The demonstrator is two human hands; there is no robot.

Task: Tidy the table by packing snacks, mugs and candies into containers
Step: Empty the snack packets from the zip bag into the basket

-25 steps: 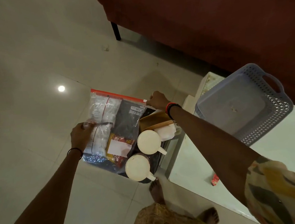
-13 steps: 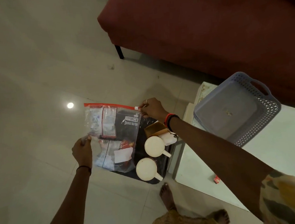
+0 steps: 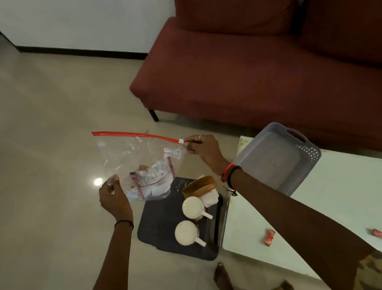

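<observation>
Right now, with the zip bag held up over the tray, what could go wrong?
1. The right hand pinches only the corner by the white slider, and the left hand the lower edge of the zip bag; the snack packets sag to one side and could pull it loose.
2. If it drops, it may hit the two white mugs on the black tray below.
3. Two red candies remain on the table, easy to forget.

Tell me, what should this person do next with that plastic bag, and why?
Probably lower the zip bag into the lilac basket. The right hand pinches its slider at the strip's end, so it looks sealed; the left hand steadies a lower corner.
</observation>
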